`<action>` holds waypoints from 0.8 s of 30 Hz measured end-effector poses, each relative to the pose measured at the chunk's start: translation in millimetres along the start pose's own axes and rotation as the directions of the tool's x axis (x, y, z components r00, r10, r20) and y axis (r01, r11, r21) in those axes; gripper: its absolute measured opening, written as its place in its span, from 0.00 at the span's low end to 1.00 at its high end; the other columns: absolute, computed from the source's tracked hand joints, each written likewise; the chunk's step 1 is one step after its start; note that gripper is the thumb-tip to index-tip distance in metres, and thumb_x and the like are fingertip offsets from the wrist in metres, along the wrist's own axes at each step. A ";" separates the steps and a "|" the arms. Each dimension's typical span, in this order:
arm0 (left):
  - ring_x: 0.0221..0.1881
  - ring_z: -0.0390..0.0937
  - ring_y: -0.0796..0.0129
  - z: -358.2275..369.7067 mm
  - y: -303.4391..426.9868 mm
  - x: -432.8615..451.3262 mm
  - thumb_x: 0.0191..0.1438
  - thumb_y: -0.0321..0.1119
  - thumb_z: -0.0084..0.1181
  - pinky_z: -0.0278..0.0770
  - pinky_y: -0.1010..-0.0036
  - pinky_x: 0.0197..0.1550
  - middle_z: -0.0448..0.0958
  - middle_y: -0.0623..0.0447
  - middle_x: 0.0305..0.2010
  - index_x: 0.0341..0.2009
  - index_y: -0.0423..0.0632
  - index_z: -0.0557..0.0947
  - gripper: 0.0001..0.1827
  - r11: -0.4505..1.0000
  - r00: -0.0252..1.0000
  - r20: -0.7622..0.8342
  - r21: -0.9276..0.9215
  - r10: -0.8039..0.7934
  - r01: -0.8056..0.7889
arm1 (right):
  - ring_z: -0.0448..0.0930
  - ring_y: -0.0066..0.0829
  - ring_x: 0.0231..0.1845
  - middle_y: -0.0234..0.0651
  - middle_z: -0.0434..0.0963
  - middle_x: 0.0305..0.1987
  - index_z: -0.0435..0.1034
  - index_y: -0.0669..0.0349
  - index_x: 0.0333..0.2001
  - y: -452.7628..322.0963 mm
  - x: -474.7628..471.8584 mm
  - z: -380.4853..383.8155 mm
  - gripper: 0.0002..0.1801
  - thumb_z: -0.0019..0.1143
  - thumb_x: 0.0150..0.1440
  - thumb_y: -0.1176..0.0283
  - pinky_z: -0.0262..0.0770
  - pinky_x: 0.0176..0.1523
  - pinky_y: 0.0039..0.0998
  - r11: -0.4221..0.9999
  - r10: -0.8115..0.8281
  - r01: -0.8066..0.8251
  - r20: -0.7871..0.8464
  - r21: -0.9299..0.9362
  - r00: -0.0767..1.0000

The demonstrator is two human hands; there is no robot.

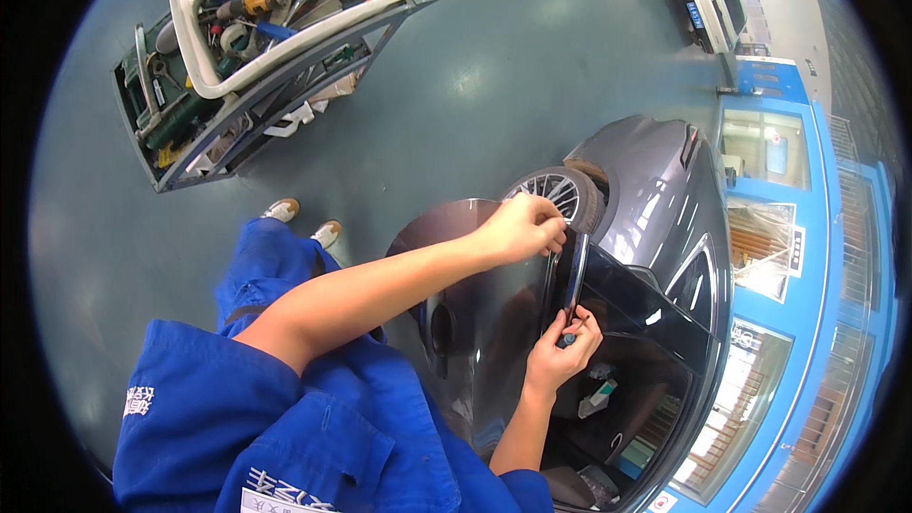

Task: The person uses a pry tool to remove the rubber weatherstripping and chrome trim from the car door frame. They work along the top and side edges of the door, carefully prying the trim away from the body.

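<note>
My right hand (563, 353) is closed around a small tool with a dark handle end (566, 340) and a thin shaft (581, 324), probably a screwdriver. It rests against the lower end of a glossy trim strip (578, 271) along the window edge of a car door. Farther up, my left hand (529, 228) has its fingers bent together at the same door edge, near the strip's upper end. Whether anything is pinched there cannot be made out. The dark door panel (491, 320) stretches below my left forearm and reflects the surroundings.
The dark grey car body (641, 185) and its wheel (552, 192) stand beyond the door. Upper left, a metal tool cart (242, 135) carries a white tub (196, 71) of hand tools and a yellow-black power tool (256, 0). A white car (702, 0) and blue-framed windows (812, 228) lie farther off.
</note>
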State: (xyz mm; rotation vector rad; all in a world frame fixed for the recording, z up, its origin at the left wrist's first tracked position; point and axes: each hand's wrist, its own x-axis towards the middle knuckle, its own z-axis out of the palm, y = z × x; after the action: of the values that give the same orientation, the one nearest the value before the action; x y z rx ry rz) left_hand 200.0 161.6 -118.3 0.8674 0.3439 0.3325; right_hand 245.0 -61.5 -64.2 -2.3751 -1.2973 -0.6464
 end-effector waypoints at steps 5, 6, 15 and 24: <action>0.43 0.87 0.65 -58.4 6.7 -33.0 0.73 0.34 0.54 0.87 0.69 0.47 0.88 0.42 0.43 0.47 0.32 0.83 0.15 0.968 0.987 -0.097 0.226 0.132 -0.107 | 0.81 0.47 0.42 0.49 0.82 0.46 0.60 0.64 0.27 -10.7 0.4 -1.2 0.19 0.66 0.62 0.84 0.79 0.47 0.40 0.991 0.107 -0.099 -0.089 0.095 0.990; 0.42 0.86 0.68 -79.2 3.8 -49.8 0.73 0.34 0.55 0.86 0.70 0.47 0.88 0.44 0.43 0.47 0.32 0.83 0.14 0.954 0.979 -0.106 0.263 0.174 -0.141 | 0.80 0.44 0.39 0.47 0.80 0.43 0.59 0.63 0.27 -18.1 -1.3 0.4 0.20 0.64 0.64 0.83 0.77 0.45 0.38 0.983 0.148 -0.126 -0.166 0.135 0.975; 0.68 0.72 0.67 -192.6 39.9 -227.6 0.79 0.45 0.45 0.72 0.65 0.70 0.78 0.46 0.67 0.71 0.39 0.73 0.27 0.978 0.992 -0.125 0.209 0.025 0.002 | 0.83 0.57 0.47 0.53 0.80 0.47 0.76 0.66 0.51 -268.2 11.1 102.0 0.13 0.64 0.63 0.75 0.80 0.50 0.47 0.616 -0.216 -0.372 0.603 0.694 0.768; 0.47 0.84 0.60 -357.7 107.5 -212.2 0.77 0.38 0.47 0.88 0.63 0.47 0.83 0.43 0.46 0.56 0.39 0.76 0.15 0.977 0.661 -0.749 -0.166 -0.036 -0.135 | 0.87 0.42 0.50 0.49 0.81 0.51 0.74 0.70 0.61 -362.6 89.1 204.3 0.24 0.67 0.61 0.77 0.85 0.56 0.38 0.668 -0.484 -0.218 0.638 0.711 0.598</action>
State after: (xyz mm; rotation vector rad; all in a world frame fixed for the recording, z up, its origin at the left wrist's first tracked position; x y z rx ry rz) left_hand -156.6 380.8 -214.8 0.4871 1.0475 0.7742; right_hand 23.2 290.9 -152.6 -1.7995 -1.6458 0.9634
